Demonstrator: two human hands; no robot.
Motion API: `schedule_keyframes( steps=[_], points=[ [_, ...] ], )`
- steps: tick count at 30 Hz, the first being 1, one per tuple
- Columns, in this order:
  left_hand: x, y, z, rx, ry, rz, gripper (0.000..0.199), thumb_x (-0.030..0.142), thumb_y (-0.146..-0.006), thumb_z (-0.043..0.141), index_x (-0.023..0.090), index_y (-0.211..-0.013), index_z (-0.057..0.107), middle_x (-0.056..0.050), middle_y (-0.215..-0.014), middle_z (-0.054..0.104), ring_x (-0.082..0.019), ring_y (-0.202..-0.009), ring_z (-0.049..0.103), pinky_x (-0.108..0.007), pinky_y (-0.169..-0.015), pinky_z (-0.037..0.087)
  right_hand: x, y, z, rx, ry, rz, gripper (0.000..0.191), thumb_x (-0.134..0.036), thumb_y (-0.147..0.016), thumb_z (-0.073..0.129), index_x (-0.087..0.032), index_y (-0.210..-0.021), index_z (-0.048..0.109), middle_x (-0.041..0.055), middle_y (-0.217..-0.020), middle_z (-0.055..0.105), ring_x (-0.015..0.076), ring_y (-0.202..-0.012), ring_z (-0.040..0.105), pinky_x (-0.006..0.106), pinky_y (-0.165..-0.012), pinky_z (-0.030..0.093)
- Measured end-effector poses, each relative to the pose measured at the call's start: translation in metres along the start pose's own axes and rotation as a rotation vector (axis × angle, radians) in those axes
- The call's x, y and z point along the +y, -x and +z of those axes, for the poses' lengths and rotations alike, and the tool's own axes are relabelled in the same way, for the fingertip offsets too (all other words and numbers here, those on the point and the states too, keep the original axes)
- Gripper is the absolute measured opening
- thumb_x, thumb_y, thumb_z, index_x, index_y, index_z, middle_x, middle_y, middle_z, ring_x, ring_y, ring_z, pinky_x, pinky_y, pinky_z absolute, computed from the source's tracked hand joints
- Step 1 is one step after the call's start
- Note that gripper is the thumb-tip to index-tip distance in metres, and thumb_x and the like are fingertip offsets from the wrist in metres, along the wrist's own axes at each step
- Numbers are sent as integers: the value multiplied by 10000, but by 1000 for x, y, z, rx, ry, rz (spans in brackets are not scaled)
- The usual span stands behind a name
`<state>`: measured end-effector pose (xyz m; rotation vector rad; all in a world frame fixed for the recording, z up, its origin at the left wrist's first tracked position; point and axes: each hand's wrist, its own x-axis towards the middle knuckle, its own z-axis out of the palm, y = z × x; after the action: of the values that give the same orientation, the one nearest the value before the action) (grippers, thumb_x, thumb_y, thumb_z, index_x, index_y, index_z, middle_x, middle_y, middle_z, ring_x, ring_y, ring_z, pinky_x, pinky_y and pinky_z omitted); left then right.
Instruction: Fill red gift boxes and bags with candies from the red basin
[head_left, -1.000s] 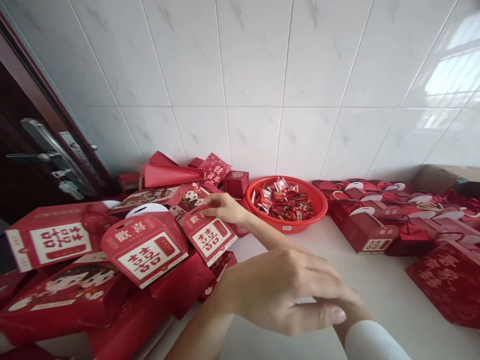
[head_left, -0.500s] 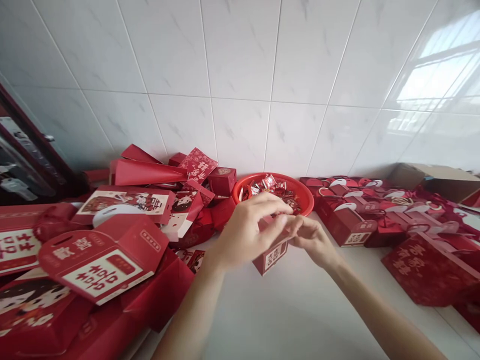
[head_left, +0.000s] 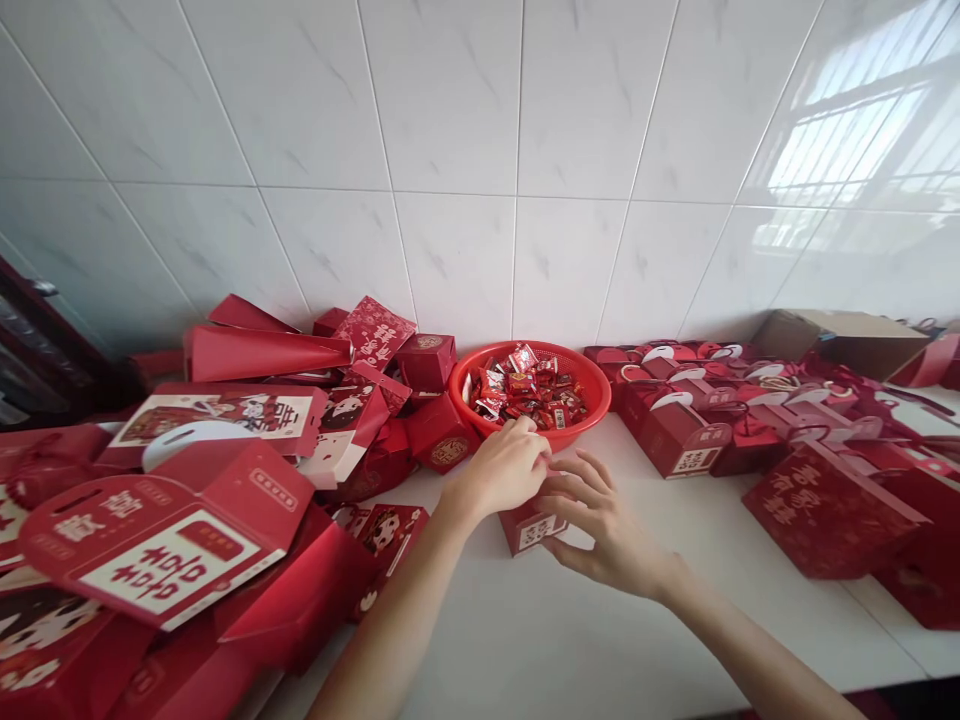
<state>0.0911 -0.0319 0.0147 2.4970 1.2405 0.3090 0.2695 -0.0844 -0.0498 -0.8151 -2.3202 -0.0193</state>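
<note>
A small red gift box [head_left: 521,532] with a white double-character panel stands on the white table in front of me. At its top, my left hand [head_left: 506,468] has its fingers curled in a pinch on the upper part, which they mostly hide. My right hand [head_left: 600,515] is at the box's right side, its fingers spread and the thumb low near the front panel. Just behind the hands is a red plastic basket [head_left: 594,408] with many small wrapped sweets [head_left: 525,383] in it.
Red cartons, some folded flat, pile up on the left, including a large handled box [head_left: 180,545]. On the right are rows of closed gift boxes [head_left: 686,440] and a bigger red box [head_left: 829,520]. A brown cardboard box [head_left: 840,335] lies farther back against the tiled wall [head_left: 457,260].
My hands have come down and slightly left with the box, which now rests lower. My right hand has spread its fingers. The basket of sweets shows more fully.
</note>
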Motion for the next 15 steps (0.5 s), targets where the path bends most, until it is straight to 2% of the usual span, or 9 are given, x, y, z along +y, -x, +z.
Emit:
schedule_keyframes(
  steps=[3,6,9,12,15],
  points=[
    [-2,-1,0,22,-13,-13,273,216,-944,447,183,-887,712,-114,-1117,623,-258,-1129,590,-371,-973,477,-4,1,-4,7,95,-14,219,-347,-902,651,-246,-1096,667,107,-1142,677,288,-1125,599,604,-1097,363],
    [-5,-3,3,40,6,-40,306,271,-969,431,193,-935,725,-115,-1130,634,-261,-1155,580,-380,-1009,459,-8,4,-5,16,89,58,267,-391,-916,643,-232,-1128,670,128,-1117,663,267,-1004,642,533,-974,500],
    [-7,-5,7,46,22,-83,302,359,-967,457,192,-1067,688,-117,-1178,629,-261,-1131,599,-390,-1010,460,-11,7,-5,41,25,190,333,-433,-946,600,-220,-1196,654,126,-1070,640,229,-881,660,382,-753,587],
    [-4,-4,11,37,-3,-104,328,395,-963,475,183,-1165,624,-132,-1236,604,-277,-1150,599,-405,-1003,467,-14,8,-7,78,-30,335,347,-443,-1002,485,-221,-1198,666,103,-1013,609,175,-730,655,328,-653,588],
    [-4,-4,12,9,-42,-115,320,333,-940,514,181,-1211,592,-147,-1283,576,-292,-1195,578,-407,-1000,468,-13,7,-9,102,-78,508,418,-467,-1029,383,-212,-1061,713,91,-949,597,148,-640,635,297,-559,565]
  ],
)
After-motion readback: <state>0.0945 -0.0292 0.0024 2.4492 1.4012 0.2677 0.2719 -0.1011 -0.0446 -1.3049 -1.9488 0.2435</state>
